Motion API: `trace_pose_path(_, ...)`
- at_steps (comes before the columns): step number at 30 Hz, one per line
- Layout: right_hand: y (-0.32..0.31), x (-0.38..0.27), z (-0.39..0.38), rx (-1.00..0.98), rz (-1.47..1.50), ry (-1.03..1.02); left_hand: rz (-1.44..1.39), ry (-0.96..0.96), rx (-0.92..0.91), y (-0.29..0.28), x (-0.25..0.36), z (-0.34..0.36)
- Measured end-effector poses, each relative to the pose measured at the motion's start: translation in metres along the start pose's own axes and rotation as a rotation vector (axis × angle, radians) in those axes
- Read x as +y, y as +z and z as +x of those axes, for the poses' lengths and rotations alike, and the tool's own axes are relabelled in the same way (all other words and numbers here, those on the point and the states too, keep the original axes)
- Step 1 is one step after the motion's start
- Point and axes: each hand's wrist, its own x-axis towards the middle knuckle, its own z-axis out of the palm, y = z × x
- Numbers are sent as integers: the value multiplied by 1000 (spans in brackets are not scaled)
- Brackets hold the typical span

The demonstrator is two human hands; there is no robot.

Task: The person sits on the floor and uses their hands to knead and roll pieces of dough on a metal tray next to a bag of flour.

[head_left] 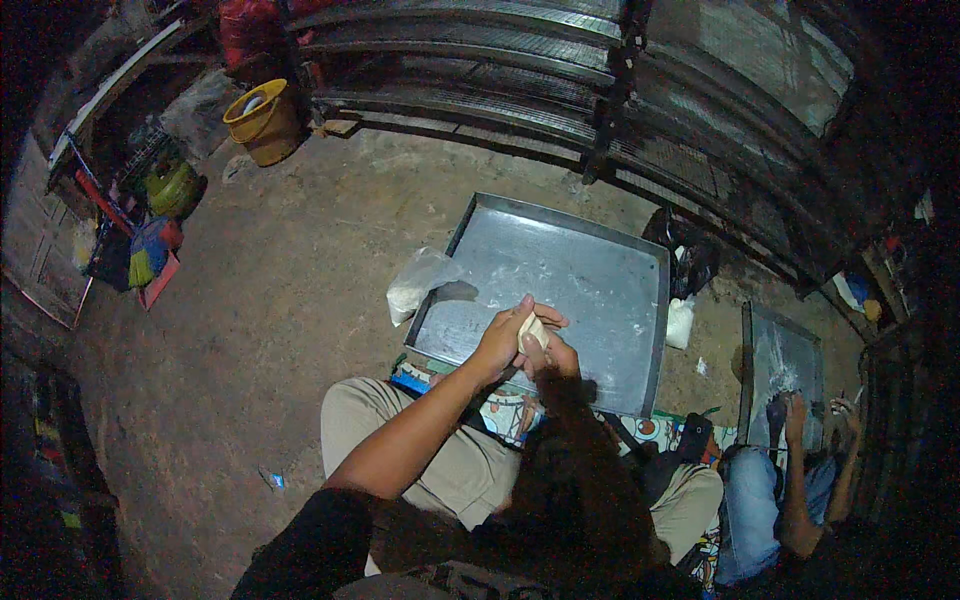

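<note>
A small pale piece of what looks like dough [533,336] is pressed between my two hands over the near edge of a large metal tray [560,255]. My left hand [505,338] cups it from the left, thumb up and fingers reaching round behind it. From the right, my right hand [556,358] closes on it, partly in shadow. White powder is smeared thinly across the tray's bottom. Against the tray's left side leans a clear plastic bag [408,292] of pale powder; another white bag [679,323] stands by its right side.
At the right, another person's hands [795,408] work over a second metal tray [790,345] dusted with white. A yellow bucket [264,125] stands on the floor at the far left, near a green gas cylinder [172,188]. Slatted racks [470,65] run along the back.
</note>
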Motion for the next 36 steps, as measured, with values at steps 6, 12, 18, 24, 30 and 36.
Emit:
trace_pose_path(6, 1, -21, -5, 174, -283, -174, -29, 83, -46, 7, -6, -2)
trace_pose_path(12, -11, -15, 0, -1, -266, -4, 208, 91, -31, 0, -9, -1)
trace_pose_path(18, -10, 10, 5, -174, 11, -113, 15, -59, 133, 0, 7, -2)
trace_pose_path(24, -18, -8, -2, -43, -325, -128, 16, -121, -56, -1, 11, -6)
trace_pose_path(30, -18, -5, 3, 133, 39, 35, 6, 36, -307, 16, 1, -10)
trace_pose_path(36, -29, 54, 17, 121, -25, -222, 594, 430, -268, 21, 8, -11)
